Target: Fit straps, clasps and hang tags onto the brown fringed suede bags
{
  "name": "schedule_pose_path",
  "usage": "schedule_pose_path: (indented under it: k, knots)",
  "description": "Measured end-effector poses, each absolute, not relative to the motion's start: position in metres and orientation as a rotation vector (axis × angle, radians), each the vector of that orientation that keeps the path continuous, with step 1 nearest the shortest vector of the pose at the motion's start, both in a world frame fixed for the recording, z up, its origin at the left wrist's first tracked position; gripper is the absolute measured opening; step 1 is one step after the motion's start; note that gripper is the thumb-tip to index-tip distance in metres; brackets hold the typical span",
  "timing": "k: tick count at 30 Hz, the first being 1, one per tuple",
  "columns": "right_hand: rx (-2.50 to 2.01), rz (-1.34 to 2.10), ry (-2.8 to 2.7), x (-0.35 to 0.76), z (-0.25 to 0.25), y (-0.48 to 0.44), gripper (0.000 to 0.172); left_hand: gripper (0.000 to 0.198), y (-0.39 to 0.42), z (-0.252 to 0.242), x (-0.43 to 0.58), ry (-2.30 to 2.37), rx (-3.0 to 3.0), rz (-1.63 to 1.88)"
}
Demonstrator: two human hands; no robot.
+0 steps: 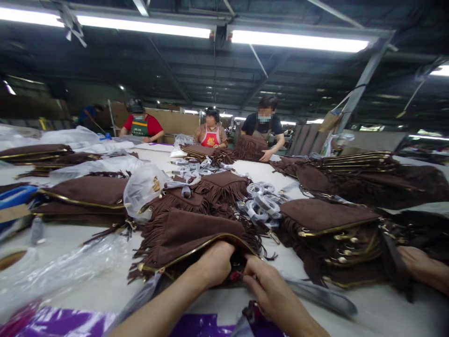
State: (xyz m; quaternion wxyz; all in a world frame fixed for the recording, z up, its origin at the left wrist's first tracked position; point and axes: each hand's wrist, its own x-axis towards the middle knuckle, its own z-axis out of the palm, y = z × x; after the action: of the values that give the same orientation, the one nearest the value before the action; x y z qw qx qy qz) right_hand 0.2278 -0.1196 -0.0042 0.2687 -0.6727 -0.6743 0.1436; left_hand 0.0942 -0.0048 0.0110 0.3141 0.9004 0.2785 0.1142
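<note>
A dark brown fringed suede bag (199, 234) lies in front of me, its gold zip (189, 250) undone and its mouth facing me. My left hand (215, 264) reaches into that mouth with curled fingers; the fingertips are hidden inside, and so is anything they hold. Close beside it, my right hand (263, 281) is closed at the right end of the opening, thumb and fingers pinching the bag's edge. A small red bit (235, 276) shows between the hands. Under my right wrist lies a grey plastic-wrapped strip (322, 297).
More brown bags are stacked at left (87, 192) and right (329, 217). Wrapped straps (263, 203) lie beyond my bag. Clear plastic (80, 267) and purple packaging (66, 323) cover the near left. Another person's hand (419, 264) is at right; several people work across the table.
</note>
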Motion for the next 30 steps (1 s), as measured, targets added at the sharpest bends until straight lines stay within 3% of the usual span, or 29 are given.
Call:
schedule_pose_path:
  k: [4, 10, 16, 30]
  knots:
    - [-2.065, 0.326, -1.788, 0.229, 0.004, -0.109, 0.019, 0.035, -0.006, 0.003, 0.11, 0.921, 2.392, 0.239]
    - [-2.384, 0.253, -1.797, 0.224, 0.024, -0.092, 0.016, 0.046, -0.006, -0.003, 0.111, 0.935, 2.363, 0.294]
    - [-2.431, 0.135, -1.755, 0.223, 0.011, -0.087, 0.023, 0.053, -0.007, -0.012, 0.113, 0.9, 2.277, 0.416]
    - [-2.441, -0.03, -1.605, 0.215, 0.001, -0.074, 0.022, 0.047, 0.009, -0.034, 0.125, 0.782, 2.128, 0.602]
